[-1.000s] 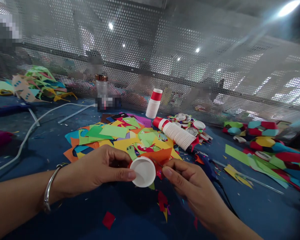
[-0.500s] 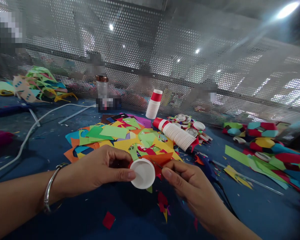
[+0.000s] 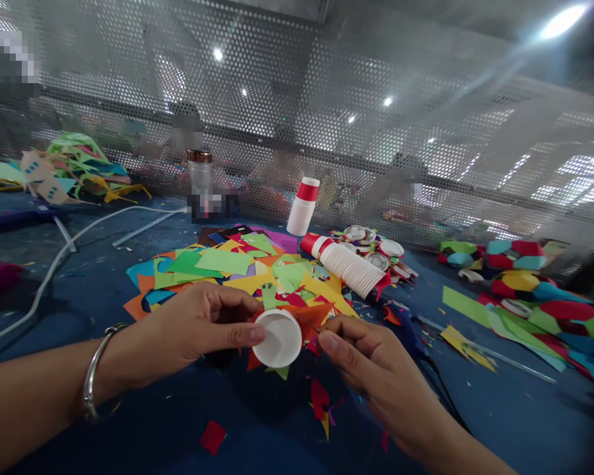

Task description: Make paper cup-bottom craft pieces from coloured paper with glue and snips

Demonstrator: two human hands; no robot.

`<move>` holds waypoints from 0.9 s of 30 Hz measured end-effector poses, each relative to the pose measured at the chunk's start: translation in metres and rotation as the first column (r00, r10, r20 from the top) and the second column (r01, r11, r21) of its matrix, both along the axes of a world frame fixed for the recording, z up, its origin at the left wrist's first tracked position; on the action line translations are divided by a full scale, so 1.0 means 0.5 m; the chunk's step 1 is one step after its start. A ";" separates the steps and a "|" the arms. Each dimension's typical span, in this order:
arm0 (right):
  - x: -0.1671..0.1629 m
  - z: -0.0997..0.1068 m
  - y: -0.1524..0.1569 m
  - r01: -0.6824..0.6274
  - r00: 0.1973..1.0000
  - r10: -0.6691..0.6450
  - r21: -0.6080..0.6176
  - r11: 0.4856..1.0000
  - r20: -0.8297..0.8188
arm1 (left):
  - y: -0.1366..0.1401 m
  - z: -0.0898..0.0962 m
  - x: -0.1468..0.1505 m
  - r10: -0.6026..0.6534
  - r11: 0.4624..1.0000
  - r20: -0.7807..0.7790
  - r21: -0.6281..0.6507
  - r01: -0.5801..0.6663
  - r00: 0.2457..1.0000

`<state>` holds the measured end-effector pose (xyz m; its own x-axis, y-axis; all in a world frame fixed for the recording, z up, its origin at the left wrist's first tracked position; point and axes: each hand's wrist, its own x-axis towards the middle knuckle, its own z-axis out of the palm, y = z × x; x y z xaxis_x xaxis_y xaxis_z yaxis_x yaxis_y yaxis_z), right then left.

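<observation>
My left hand (image 3: 210, 326) grips a small paper cup (image 3: 283, 340) by its rim, with the thumb inside and the fingers behind. The white mouth of the cup faces me. Orange paper (image 3: 313, 318) stands out beside the cup, and a light green paper piece with drawn eyes (image 3: 268, 295) rises just above its rim. At the right of the cup, my right hand (image 3: 371, 366) is closed in a pinch. A thin dark sliver shows at its fingertips by the orange paper, too small to name.
Behind the cup lies a heap of coloured paper (image 3: 212, 260). One stack of paper cups (image 3: 303, 206) stands upright; another stack (image 3: 349, 264) lies on its side. A glue gun (image 3: 410, 336) with a cable is at right, near paper-patterned balls (image 3: 569, 316). A perforated metal screen (image 3: 277, 86) rises behind.
The cup has shifted slightly left and up in my left hand's grip, and more green paper shows under it. My right hand stays pinched beside the orange paper.
</observation>
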<state>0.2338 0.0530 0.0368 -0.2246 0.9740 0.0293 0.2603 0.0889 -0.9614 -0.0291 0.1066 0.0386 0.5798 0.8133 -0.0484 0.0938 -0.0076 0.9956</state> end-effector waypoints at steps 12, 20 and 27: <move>0.000 0.000 0.001 -0.022 1.000 0.021 0.015 1.000 0.021 | -0.003 0.001 -0.001 -0.061 0.998 -0.012 -0.001 0.061 0.998; -0.004 0.002 -0.001 -0.032 0.999 0.032 -0.025 0.999 0.009 | -0.004 0.005 -0.002 -0.092 0.996 -0.034 -0.005 0.092 0.995; -0.004 0.004 -0.002 -0.030 0.999 0.031 -0.014 0.999 0.022 | 0.001 -0.006 -0.003 -0.089 0.996 -0.025 -0.003 0.088 0.996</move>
